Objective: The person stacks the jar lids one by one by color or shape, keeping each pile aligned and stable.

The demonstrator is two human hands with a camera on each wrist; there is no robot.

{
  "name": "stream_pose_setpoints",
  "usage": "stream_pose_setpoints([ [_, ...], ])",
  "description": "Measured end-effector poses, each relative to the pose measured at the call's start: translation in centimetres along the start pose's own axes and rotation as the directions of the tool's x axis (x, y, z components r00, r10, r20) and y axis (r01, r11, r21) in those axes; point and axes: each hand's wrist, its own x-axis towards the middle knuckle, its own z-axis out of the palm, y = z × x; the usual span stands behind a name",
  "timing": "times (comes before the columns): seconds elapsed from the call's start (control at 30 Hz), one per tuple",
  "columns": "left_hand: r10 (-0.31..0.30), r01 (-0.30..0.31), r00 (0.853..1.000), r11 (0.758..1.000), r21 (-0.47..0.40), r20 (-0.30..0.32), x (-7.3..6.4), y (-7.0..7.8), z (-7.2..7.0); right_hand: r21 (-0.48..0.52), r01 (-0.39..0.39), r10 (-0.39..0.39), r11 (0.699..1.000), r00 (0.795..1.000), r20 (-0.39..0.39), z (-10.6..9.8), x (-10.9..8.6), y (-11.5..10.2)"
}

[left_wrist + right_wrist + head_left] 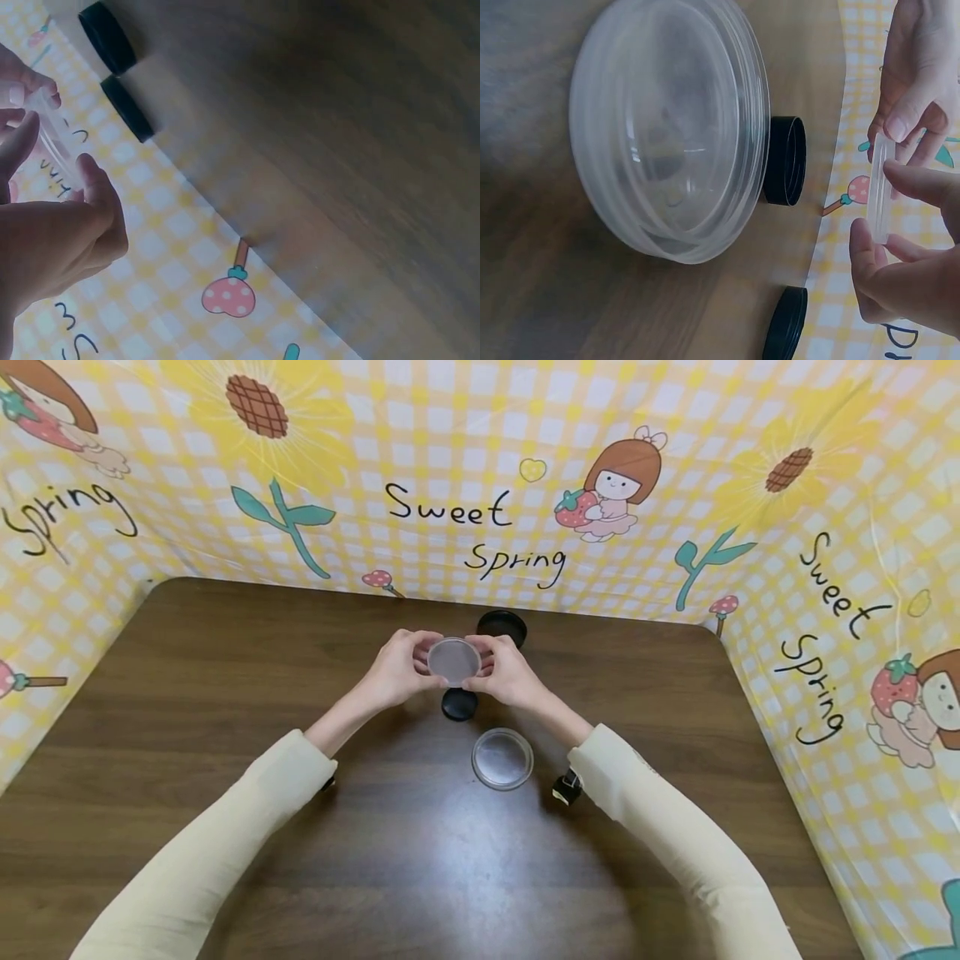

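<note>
Between both hands, raised above the table, is a small, clear, shallow petri dish (453,662). My left hand (401,670) pinches its left edge with thumb and fingers, while my right hand (512,672) pinches the right edge. In the right wrist view the dish (880,191) appears side-on as a thin disc with a layered rim. A larger clear round dish (502,760) lies on the table, nearer the body than the hands. Just below the held dish in the head view is a small black round lid (459,704). Partly behind the right hand is a larger black round lid (501,625).
The brown wooden table (225,693) is enclosed at the back and sides by yellow checked cloth (450,435) with printed flowers and figures. A small black device (567,787) hangs under the right sleeve.
</note>
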Motion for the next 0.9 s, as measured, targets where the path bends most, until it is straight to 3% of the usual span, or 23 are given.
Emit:
stream_pose_setpoints([
  [0.2, -0.028, 0.028, 0.999, 1.0, 0.002, 0.018, -0.8, 0.6, 0.6, 0.001, 0.006, -0.006, 1.0, 1.0, 0.006, -0.1, -1.5, 0.2],
  [0.53, 0.023, -0.025, 0.999, 0.996, 0.088, 0.027, -2.5, 1.4, 3.5, -0.009, -0.012, 0.012, 1.0, 0.999, 0.034, -0.4, -4.5, 1.5],
  [0.9, 0.08, -0.083, 0.995, 0.995, 0.058, 0.056, -4.2, 2.3, 5.8, -0.005, -0.019, 0.019, 1.0, 1.0, 0.019, -0.5, -7.9, 2.4],
])
